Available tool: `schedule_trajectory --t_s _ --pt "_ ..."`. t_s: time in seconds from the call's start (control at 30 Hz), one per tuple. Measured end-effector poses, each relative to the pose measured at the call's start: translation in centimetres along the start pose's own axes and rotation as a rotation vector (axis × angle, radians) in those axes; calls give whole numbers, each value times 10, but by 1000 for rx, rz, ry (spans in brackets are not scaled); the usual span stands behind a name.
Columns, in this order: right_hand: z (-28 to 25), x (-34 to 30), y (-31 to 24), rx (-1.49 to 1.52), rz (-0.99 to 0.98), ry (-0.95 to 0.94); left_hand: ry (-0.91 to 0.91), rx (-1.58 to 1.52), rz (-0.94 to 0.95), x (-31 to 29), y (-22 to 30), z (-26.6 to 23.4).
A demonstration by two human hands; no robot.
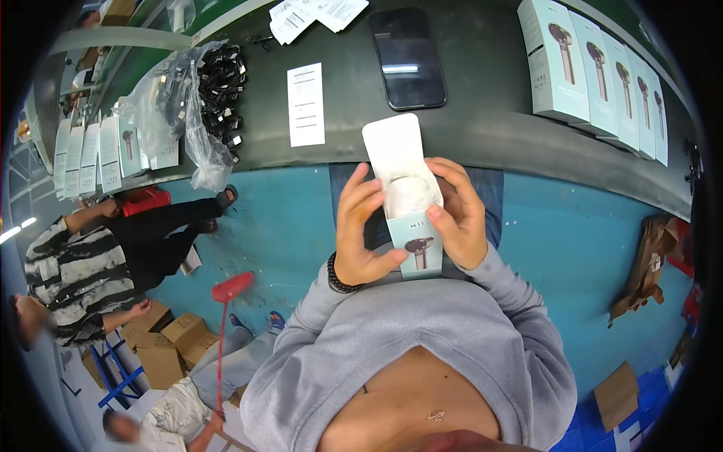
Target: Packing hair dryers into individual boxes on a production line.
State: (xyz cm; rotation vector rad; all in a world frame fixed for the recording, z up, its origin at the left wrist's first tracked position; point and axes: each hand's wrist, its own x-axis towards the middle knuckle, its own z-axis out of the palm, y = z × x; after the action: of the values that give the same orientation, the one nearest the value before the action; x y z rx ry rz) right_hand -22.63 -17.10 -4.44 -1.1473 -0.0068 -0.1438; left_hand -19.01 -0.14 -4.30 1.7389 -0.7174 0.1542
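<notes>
A pale blue-and-white carton (423, 245) with a picture of a handheld device on its front stands upright before my body, its white top flap (394, 143) raised. Inside its mouth sits something wrapped in white (410, 194); what is under the wrapping is hidden. My right hand (461, 215) grips the carton's right side, thumb on the front edge and fingers at the back. My left hand (363, 226) is spread along the left side, its fingers apart and curved, with fingertips and thumb close to or touching the carton.
On the dark worktable (497, 135) lie a black phone (408, 59), a printed white sheet (306, 105) and folded papers (316, 16). Similar cartons (595, 71) stand at right, others (109, 154) at left beside bundled black cables (220, 94). Two people are at left, one holding a red broom (232, 287).
</notes>
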Motion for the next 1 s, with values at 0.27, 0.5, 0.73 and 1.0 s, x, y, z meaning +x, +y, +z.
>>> schedule_trajectory --t_s 0.27,0.5,0.73,1.0 --pt "-13 27 -25 -144 252 27 -6 44 31 23 11 9" --pt "-1 29 -24 -211 330 81 -190 182 -50 46 16 7" --pt "-11 15 -3 -405 -39 52 -440 147 -112 59 14 -3" --pt "-22 20 -9 -559 -65 -130 -137 85 8 36 -2 11"
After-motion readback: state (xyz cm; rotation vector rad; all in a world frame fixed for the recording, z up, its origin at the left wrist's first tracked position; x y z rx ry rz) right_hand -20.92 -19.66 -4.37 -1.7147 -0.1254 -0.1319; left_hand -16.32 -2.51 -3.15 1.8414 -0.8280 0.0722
